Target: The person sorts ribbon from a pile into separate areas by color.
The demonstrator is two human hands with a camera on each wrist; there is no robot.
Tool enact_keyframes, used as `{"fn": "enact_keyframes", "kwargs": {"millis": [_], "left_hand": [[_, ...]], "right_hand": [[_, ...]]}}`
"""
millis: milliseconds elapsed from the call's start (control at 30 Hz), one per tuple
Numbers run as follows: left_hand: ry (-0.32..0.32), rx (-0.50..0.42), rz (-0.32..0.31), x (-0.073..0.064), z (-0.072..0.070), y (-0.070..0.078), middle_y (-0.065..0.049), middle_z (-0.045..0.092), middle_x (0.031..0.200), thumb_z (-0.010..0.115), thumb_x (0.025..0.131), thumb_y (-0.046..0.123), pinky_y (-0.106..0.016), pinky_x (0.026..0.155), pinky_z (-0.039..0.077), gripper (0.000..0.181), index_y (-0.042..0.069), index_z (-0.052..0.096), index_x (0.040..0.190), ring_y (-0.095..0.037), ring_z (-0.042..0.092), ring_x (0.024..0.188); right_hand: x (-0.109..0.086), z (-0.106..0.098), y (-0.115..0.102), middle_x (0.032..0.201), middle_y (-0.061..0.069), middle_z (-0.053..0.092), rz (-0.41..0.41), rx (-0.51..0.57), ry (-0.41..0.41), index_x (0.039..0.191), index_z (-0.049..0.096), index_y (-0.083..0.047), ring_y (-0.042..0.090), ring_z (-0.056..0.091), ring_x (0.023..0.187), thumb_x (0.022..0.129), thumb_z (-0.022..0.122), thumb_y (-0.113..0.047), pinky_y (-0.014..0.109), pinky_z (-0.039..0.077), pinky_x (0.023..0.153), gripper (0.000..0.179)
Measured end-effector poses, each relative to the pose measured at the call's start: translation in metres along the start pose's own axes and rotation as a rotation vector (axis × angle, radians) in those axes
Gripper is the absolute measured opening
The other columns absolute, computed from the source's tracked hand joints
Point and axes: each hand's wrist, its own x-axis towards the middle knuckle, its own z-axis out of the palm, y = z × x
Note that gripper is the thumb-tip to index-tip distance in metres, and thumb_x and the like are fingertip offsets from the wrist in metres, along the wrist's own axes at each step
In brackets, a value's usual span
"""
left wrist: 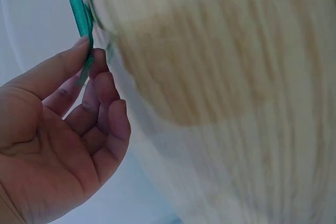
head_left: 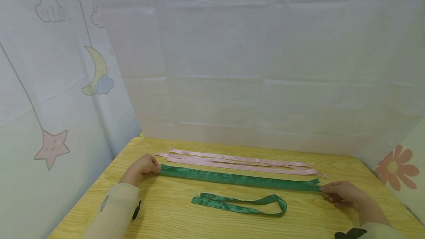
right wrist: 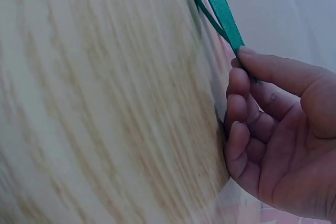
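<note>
A long green ribbon (head_left: 232,179) stretches across the table between my two hands. My left hand (head_left: 142,167) pinches its left end between thumb and fingertips; in the left wrist view the green strip (left wrist: 79,9) passes between them. At the other end, my right hand (head_left: 343,191) pinches the ribbon; the right wrist view shows the strip (right wrist: 223,17) between thumb and forefinger, with a second green strand beside it. Nearer the front lies another green ribbon (head_left: 280,204), folded into a loop with frayed ends at left. Several pink ribbon strips (head_left: 239,164) lie behind the stretched one.
Everything lies on a yellow wood-grain table (head_left: 159,217). A pale creased sheet (head_left: 259,65) hangs behind its back edge. At left is a curtain (head_left: 20,84) printed with a moon and star; a printed flower (head_left: 396,167) shows at right.
</note>
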Motion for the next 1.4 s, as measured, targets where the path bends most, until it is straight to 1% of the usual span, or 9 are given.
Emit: {"fn": "enact_keyframes", "kwargs": {"millis": [133, 267, 333, 567, 733, 1167, 1267, 1300, 1400], "left_hand": [[0.008, 0.007, -0.001, 0.000, 0.003, -0.003, -0.001, 0.054, 0.066, 0.069, 0.076, -0.005, -0.023, 0.054, 0.041, 0.011, -0.001, 0.060, 0.071, -0.012, 0.047, 0.056], [0.014, 0.032, -0.010, 0.003, 0.004, -0.005, -0.002, 0.052, 0.064, 0.069, 0.077, -0.003, -0.023, 0.052, 0.039, 0.013, 0.001, 0.059, 0.070, -0.012, 0.045, 0.054], [0.015, 0.038, -0.028, 0.005, 0.005, -0.004, -0.001, 0.052, 0.062, 0.069, 0.077, -0.002, -0.023, 0.050, 0.038, 0.013, 0.002, 0.059, 0.069, -0.011, 0.043, 0.052], [0.000, 0.071, -0.058, 0.009, 0.006, -0.004, -0.001, 0.052, 0.066, 0.068, 0.079, -0.001, -0.023, 0.049, 0.037, 0.015, 0.004, 0.057, 0.071, -0.011, 0.041, 0.052], [-0.006, 0.059, -0.076, 0.010, 0.006, -0.004, -0.002, 0.051, 0.065, 0.068, 0.080, 0.000, -0.024, 0.049, 0.036, 0.016, 0.005, 0.057, 0.070, -0.012, 0.040, 0.053], [-0.026, 0.049, -0.087, 0.012, 0.006, -0.006, -0.002, 0.051, 0.063, 0.068, 0.080, 0.002, -0.023, 0.047, 0.035, 0.017, 0.006, 0.056, 0.068, -0.012, 0.040, 0.052], [-0.027, 0.046, -0.090, 0.012, 0.006, -0.005, -0.001, 0.048, 0.060, 0.067, 0.080, 0.002, -0.022, 0.046, 0.034, 0.019, 0.007, 0.055, 0.066, -0.011, 0.038, 0.050], [-0.028, 0.046, -0.091, 0.012, 0.006, -0.005, 0.000, 0.047, 0.058, 0.067, 0.080, 0.002, -0.022, 0.046, 0.033, 0.020, 0.008, 0.055, 0.065, -0.011, 0.038, 0.049], [-0.031, 0.045, -0.097, 0.012, 0.006, -0.004, 0.001, 0.044, 0.056, 0.067, 0.079, 0.003, -0.022, 0.045, 0.032, 0.023, 0.009, 0.053, 0.062, -0.010, 0.036, 0.047]], "right_hand": [[0.002, 0.002, 0.002, 0.071, -0.004, 0.060, 0.030, -0.019, 0.042, 0.082, 0.066, -0.010, 0.008, 0.054, 0.063, 0.090, 0.060, -0.026, 0.025, 0.048, 0.058, 0.019], [0.002, 0.004, 0.001, 0.071, -0.003, 0.060, 0.042, -0.026, 0.064, 0.083, 0.066, -0.009, 0.009, 0.054, 0.062, 0.089, 0.061, -0.025, 0.026, 0.048, 0.058, 0.018], [0.002, 0.006, 0.000, 0.071, -0.003, 0.060, 0.052, -0.032, 0.077, 0.083, 0.066, -0.008, 0.009, 0.054, 0.061, 0.089, 0.061, -0.024, 0.026, 0.048, 0.058, 0.018], [0.005, 0.010, -0.002, 0.069, -0.001, 0.060, 0.090, -0.072, 0.136, 0.078, 0.065, -0.008, 0.012, 0.052, 0.061, 0.087, 0.063, -0.023, 0.026, 0.045, 0.056, 0.018], [0.006, 0.012, -0.003, 0.068, -0.001, 0.059, 0.104, -0.082, 0.173, 0.077, 0.065, -0.008, 0.012, 0.052, 0.060, 0.085, 0.065, -0.022, 0.026, 0.045, 0.056, 0.017], [0.009, 0.014, -0.006, 0.063, -0.002, 0.058, 0.128, -0.127, 0.216, 0.075, 0.063, -0.007, 0.011, 0.050, 0.057, 0.084, 0.066, -0.022, 0.025, 0.042, 0.054, 0.019], [0.008, 0.015, -0.008, 0.063, -0.002, 0.057, 0.124, -0.148, 0.210, 0.074, 0.061, -0.006, 0.012, 0.050, 0.057, 0.085, 0.065, -0.023, 0.025, 0.041, 0.055, 0.020], [0.009, 0.015, -0.009, 0.062, -0.002, 0.057, 0.137, -0.146, 0.222, 0.074, 0.061, -0.007, 0.012, 0.050, 0.057, 0.085, 0.066, -0.023, 0.025, 0.041, 0.055, 0.020], [0.008, 0.016, -0.010, 0.062, -0.002, 0.057, 0.134, -0.148, 0.220, 0.074, 0.062, -0.006, 0.012, 0.050, 0.057, 0.085, 0.065, -0.022, 0.025, 0.042, 0.056, 0.020]]}}
